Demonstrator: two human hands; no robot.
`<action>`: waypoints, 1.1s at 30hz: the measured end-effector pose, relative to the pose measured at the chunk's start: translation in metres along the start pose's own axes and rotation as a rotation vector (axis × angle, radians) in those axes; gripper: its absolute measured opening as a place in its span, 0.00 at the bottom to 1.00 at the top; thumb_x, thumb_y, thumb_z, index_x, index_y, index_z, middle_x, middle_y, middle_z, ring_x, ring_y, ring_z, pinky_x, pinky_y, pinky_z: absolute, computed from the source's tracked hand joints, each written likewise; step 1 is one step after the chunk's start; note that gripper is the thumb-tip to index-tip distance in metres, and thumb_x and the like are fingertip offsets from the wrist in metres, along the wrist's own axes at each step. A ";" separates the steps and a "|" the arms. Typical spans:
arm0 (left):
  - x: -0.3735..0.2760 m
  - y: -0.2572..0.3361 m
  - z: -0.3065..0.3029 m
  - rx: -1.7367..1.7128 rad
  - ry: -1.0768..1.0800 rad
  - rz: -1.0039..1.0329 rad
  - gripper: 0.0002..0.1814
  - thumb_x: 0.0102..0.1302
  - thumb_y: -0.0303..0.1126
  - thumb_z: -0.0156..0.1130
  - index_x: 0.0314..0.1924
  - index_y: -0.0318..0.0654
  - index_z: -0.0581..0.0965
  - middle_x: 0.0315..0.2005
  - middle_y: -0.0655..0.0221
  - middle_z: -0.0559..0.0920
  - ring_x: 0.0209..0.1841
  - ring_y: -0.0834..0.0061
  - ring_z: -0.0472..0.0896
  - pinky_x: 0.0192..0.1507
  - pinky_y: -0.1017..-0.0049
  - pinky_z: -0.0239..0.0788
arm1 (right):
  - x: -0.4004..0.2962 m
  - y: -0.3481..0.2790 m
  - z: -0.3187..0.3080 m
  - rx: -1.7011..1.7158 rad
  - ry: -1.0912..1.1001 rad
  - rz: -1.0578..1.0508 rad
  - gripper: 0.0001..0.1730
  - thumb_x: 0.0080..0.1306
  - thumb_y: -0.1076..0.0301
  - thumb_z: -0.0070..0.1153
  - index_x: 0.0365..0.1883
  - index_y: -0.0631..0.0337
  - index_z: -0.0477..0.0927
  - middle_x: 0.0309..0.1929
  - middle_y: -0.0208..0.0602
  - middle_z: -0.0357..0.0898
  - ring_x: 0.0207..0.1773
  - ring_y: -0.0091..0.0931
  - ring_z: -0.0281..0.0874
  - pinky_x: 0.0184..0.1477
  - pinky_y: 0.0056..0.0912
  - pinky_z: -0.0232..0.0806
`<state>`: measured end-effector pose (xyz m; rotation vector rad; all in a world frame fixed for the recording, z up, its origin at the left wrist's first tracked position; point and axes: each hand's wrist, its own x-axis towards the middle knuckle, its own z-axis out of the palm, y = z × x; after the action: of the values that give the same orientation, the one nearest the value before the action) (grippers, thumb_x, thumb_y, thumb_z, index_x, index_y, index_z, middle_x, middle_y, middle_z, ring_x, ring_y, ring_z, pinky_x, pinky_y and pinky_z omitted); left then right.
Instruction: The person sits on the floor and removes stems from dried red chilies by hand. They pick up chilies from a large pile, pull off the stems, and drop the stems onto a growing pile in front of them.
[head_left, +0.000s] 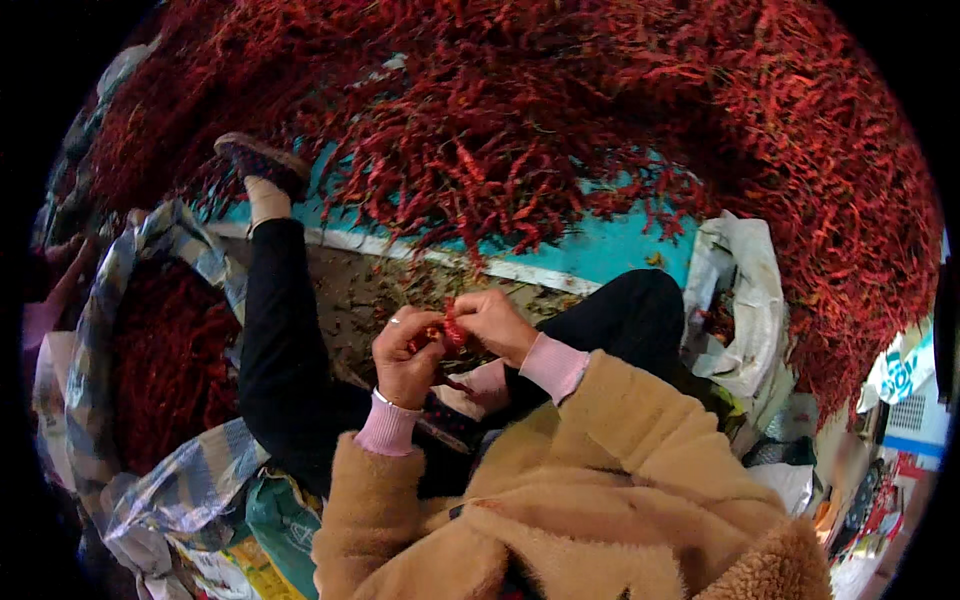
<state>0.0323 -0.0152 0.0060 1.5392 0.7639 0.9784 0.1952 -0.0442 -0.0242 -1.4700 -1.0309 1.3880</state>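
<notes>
Close together over my lap, both hands work on dried red chili peppers (453, 331). My left hand (407, 358) curls around several of them, with bits of red showing between thumb and fingers. The thumb and fingers of my right hand (495, 324) pinch at a chili's upper part, right beside the left hand. Fingers partly cover the peppers, so their exact number is hidden. Ahead of my hands, a great heap of red chilies (480, 150) spreads over a turquoise sheet (637, 247) with a white edge.
At left stands a checked woven sack (82, 390) holding red chilies (169, 367). Another person's hand (67, 270) is beyond it. On the right, a white sack (757, 300) holds some scraps. Stems and debris litter the brown ground (352, 292) between my legs (281, 322).
</notes>
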 end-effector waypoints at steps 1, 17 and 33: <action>0.002 0.009 -0.002 0.047 -0.017 0.030 0.10 0.51 0.14 0.57 0.35 0.30 0.78 0.29 0.71 0.77 0.32 0.79 0.74 0.32 0.80 0.67 | -0.001 -0.006 0.000 0.101 0.008 0.174 0.08 0.53 0.68 0.57 0.26 0.64 0.80 0.22 0.39 0.79 0.25 0.22 0.75 0.31 0.29 0.66; 0.016 -0.011 -0.012 -0.709 0.326 -0.763 0.15 0.57 0.21 0.57 0.46 0.30 0.73 0.32 0.66 0.81 0.33 0.77 0.80 0.37 0.76 0.75 | 0.097 0.005 -0.036 -1.109 0.481 -0.258 0.17 0.54 0.62 0.63 0.35 0.59 0.71 0.33 0.43 0.78 0.32 0.40 0.77 0.31 0.42 0.68; 0.004 -0.007 -0.020 -0.787 0.282 -0.698 0.09 0.56 0.19 0.62 0.38 0.34 0.76 0.31 0.67 0.81 0.31 0.75 0.81 0.36 0.75 0.76 | -0.003 -0.036 0.023 -0.215 0.153 -0.407 0.08 0.56 0.71 0.59 0.33 0.65 0.80 0.31 0.36 0.81 0.34 0.24 0.78 0.38 0.27 0.68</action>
<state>0.0166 -0.0013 0.0009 0.4018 0.8789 0.8108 0.1716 -0.0352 0.0103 -1.3938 -1.3237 0.8855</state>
